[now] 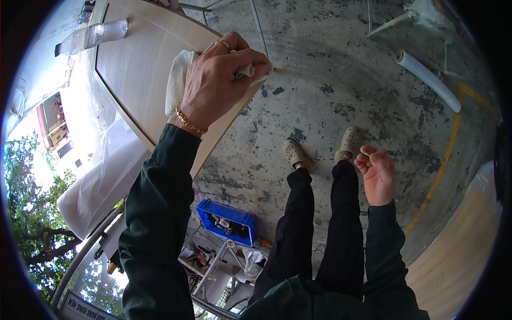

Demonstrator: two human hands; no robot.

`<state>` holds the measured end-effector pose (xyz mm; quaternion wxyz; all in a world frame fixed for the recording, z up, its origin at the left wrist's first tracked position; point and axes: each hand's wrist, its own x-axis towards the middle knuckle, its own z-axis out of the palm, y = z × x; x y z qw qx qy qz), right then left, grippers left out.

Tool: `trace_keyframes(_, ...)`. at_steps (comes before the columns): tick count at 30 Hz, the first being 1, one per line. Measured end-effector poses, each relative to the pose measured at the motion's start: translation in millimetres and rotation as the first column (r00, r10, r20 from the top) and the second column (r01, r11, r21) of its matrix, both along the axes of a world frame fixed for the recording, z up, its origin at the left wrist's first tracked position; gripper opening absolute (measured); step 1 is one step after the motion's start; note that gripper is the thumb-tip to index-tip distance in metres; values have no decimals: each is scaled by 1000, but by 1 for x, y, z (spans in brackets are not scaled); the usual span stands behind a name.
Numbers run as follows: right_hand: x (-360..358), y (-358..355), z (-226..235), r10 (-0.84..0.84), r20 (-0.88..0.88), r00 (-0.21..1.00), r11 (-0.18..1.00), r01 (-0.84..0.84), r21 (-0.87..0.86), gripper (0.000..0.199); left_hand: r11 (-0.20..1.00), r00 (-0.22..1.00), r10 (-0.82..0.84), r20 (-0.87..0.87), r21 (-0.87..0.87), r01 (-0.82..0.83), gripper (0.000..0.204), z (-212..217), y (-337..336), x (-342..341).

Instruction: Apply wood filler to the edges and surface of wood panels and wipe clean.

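While the left hand grips a crumpled white cloth on the pale wooden panel — wiping seemingly unfinished — the right hand hangs loosely curled, empty.

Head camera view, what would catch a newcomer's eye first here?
The left hand, upper middle, presses a white cloth against the edge of a pale wooden panel. Lower right, the right hand hangs loosely curled and holds nothing, above a stained concrete floor. A blue crate of odds and ends sits at bottom centre.
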<state>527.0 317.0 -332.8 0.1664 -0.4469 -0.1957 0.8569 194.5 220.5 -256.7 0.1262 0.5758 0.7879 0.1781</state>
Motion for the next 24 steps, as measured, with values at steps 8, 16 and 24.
trace_keyframes(8,-4,-3,1,21,-6,1000,1000,-21,14,3,857,710,346,614,101,-505,17,13,-27,-16)
trace_keyframes(16,-56,5,7,90,-131,987,995,-84,52,12,730,678,683,-272,296,-616,18,-30,-92,-45)
trace_keyframes(24,-160,21,19,321,-57,945,892,-282,353,17,651,574,758,-311,300,-697,17,-35,-84,-33)
